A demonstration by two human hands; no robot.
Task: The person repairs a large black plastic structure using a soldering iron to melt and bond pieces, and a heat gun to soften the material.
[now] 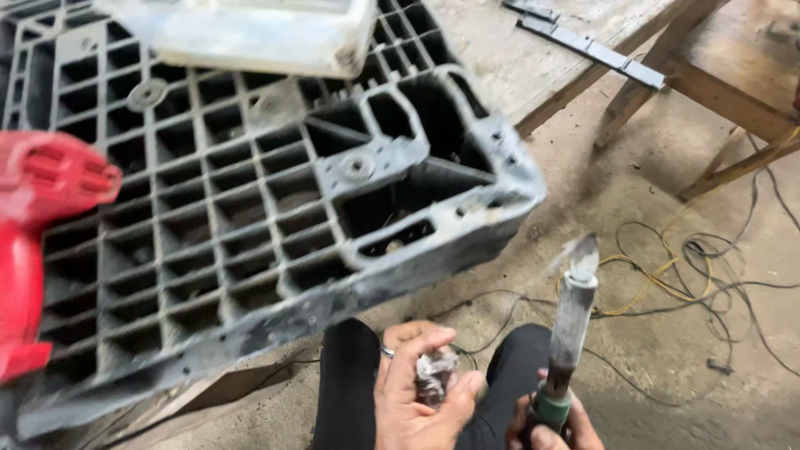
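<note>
My left hand (414, 387) is at the bottom centre, its fingers closed around a small crumpled grey rag (436, 372); a ring shows on one finger. To its right, my right hand (550, 423) grips the green handle of a scraper-like tool (572, 321), whose dusty blade points up and ends in a pale, blurred tip. Both hands are over my knees in dark trousers (350, 383). Just above them lies a large dark grey plastic panel with a ribbed grid (250, 200), its near corner overhanging.
A red power tool (37, 242) rests on the panel's left side. A white plastic casing (258, 33) lies on its far edge. A wooden frame (708, 83) and a black metal strip (592, 50) are at the top right. Tangled wires (692, 275) cross the concrete floor.
</note>
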